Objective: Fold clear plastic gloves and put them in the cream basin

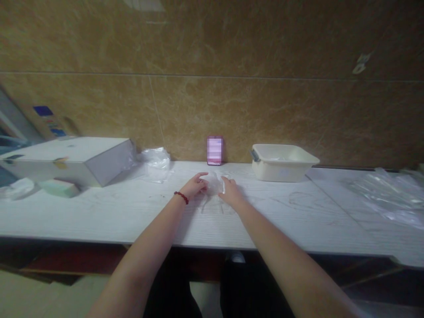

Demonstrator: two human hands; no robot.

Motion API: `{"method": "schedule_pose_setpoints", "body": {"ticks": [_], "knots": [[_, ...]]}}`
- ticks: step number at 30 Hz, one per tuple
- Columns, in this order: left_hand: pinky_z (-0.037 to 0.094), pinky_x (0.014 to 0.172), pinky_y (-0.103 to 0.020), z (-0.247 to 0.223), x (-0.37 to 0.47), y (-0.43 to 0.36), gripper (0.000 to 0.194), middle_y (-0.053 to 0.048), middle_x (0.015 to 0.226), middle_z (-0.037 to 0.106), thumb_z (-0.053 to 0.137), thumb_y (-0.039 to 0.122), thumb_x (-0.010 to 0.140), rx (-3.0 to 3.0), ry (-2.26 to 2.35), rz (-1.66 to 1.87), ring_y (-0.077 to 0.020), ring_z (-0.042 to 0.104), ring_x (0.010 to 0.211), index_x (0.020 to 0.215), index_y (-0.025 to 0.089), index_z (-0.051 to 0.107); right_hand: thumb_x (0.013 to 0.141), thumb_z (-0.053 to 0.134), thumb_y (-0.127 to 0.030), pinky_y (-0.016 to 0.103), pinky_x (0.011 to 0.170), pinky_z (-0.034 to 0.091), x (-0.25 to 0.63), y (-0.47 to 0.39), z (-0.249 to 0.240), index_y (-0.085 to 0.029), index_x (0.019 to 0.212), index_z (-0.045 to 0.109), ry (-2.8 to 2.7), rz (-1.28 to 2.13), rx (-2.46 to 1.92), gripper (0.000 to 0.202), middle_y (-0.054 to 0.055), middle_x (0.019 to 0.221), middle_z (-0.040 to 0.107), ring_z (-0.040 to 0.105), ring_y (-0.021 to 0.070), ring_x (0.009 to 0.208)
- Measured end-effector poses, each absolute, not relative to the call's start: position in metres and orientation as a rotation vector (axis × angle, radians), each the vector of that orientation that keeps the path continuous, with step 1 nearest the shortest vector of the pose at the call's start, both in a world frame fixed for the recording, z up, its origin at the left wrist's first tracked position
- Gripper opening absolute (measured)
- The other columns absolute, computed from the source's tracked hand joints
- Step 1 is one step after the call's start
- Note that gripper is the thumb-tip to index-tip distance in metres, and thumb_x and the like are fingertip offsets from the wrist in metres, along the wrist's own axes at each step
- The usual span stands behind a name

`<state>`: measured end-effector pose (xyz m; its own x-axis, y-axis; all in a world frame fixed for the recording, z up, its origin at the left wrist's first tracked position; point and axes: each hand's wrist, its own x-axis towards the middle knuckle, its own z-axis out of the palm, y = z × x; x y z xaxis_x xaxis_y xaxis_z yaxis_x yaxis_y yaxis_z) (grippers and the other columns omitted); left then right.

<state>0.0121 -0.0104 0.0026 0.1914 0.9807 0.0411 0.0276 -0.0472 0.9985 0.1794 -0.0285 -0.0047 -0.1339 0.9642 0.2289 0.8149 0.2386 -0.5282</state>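
A clear, crinkled plastic bag (213,182) lies on the white wood-grain table in front of me, between my two hands. My left hand (195,187), with a dark red bead bracelet at its wrist, is at the bag's left side. Its index finger stretches forward while the other fingers curl onto the plastic. On the right side, my right hand (231,192) has its thumb and fingers bent around the bag's edge, where a bright white line shows. The plastic is see-through and blurred, so I cannot make out whether anything is inside it.
A phone (215,151) leans against the tiled wall. To its right stands a cream plastic bin (281,170). Clear plastic bags (391,192) lie far right, more crumpled plastic (155,161) left. A white box (71,154) and a pale green block (59,187) sit further left.
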Motion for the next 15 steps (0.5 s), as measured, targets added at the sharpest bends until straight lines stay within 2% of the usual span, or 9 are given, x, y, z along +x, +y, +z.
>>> {"method": "schedule_pose_setpoints", "body": {"ticks": [3, 9, 15], "knots": [[0.032, 0.038, -0.015, 0.000, 0.010, -0.008, 0.038, 0.006, 0.051, 0.049, 0.058, 0.017, 0.062, 1.467, 1.211, 1.138, -0.0049, 0.044, 0.036, 0.099, 0.018, 0.050, 0.067, 0.051, -0.016, 0.024, 0.081, 0.035, 0.177, -0.029, -0.004, -0.018, 0.119, 0.034, -1.980, 0.343, -1.612, 0.055, 0.010, 0.104, 0.041, 0.048, 0.0169, 0.092], [0.028, 0.035, -0.017, -0.005, 0.002, 0.001, 0.025, 0.005, 0.051, 0.051, 0.056, 0.027, 0.064, 1.615, 1.431, 1.210, -0.0043, 0.038, 0.030, 0.086, 0.019, 0.057, 0.071, 0.047, -0.024, 0.024, 0.080, 0.035, 0.176, -0.031, 0.000, -0.017, 0.119, 0.034, -1.927, 0.211, -1.584, 0.051, 0.010, 0.105, 0.040, 0.047, 0.0171, 0.093], [0.034, 0.044, -0.018, -0.008, 0.002, 0.009, 0.016, 0.003, 0.050, 0.052, 0.057, 0.030, 0.061, 1.387, 1.397, 1.348, -0.0072, 0.045, 0.042, 0.066, 0.015, 0.057, 0.079, 0.036, -0.026, 0.023, 0.078, 0.036, 0.176, -0.028, 0.002, -0.016, 0.102, 0.052, -1.976, 0.121, -1.563, 0.030, 0.008, 0.090, 0.052, 0.050, 0.0151, 0.085]]}}
